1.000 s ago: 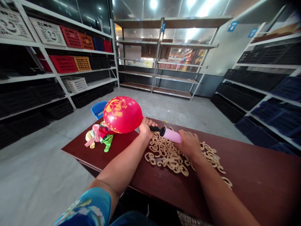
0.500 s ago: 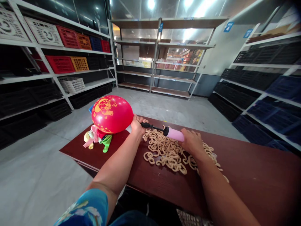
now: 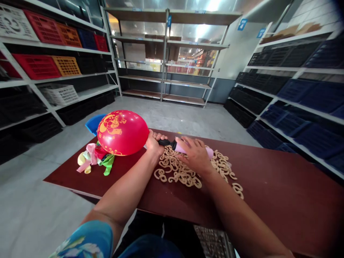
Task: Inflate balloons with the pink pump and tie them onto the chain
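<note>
A red balloon (image 3: pixel 122 132) with yellow print is inflated and hangs above the left part of the brown table (image 3: pixel 268 186). My left hand (image 3: pixel 156 141) pinches its neck together with the black end of a hand pump. The pump's pink barrel (image 3: pixel 209 152) runs to the right, its rod pushed in. My right hand (image 3: pixel 195 154) lies over the barrel, fingers bent around it. Limp balloons (image 3: pixel 92 157) in pink, yellow, red and green lie below the red one. Under my right hand spreads a pile of beige curled pieces (image 3: pixel 185 175).
A blue stool (image 3: pixel 94 123) stands past the table's far left edge. Shelves with red, orange and white crates (image 3: pixel 63 94) line the left, and dark and blue crates (image 3: pixel 295 123) the right. A metal rack (image 3: pixel 163 80) stands behind.
My right hand has shifted left along the pump barrel, close to my left hand, and the rod has gone in. The view has turned slightly to the right.
</note>
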### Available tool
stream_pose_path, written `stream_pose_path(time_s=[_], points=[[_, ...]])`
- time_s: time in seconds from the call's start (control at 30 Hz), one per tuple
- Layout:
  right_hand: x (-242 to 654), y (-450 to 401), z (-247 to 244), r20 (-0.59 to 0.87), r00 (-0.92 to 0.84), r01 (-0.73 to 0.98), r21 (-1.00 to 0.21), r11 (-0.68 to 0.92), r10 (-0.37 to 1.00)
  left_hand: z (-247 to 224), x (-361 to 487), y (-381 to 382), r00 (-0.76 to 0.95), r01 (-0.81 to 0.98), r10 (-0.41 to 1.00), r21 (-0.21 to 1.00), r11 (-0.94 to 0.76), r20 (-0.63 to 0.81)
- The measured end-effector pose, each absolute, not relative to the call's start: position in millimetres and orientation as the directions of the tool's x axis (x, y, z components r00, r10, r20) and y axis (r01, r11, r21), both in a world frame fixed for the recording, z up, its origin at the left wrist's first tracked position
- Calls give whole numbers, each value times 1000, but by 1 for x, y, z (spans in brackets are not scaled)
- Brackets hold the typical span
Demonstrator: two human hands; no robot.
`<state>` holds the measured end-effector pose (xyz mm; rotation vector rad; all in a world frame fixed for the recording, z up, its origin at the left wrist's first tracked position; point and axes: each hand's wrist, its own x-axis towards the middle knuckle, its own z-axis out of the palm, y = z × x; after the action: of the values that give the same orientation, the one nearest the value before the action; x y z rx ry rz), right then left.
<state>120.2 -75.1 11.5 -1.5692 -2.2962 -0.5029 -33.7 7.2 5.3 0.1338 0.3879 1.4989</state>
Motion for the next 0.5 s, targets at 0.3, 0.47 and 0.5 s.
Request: stream_pose_path(time_s=[0.3, 0.47, 0.5], points=[[114, -86, 22, 409, -361, 932, 158, 325, 838, 4, -36, 11, 44, -906, 987, 410, 105, -155], [140, -79, 22, 392, -54, 998, 53, 36, 918, -1, -54, 30, -265, -812, 955, 566, -144, -137], [145, -76, 20, 368, 50, 998, 25, -64, 929, -3, -52, 30, -246, -788, 960, 604, -117, -136]])
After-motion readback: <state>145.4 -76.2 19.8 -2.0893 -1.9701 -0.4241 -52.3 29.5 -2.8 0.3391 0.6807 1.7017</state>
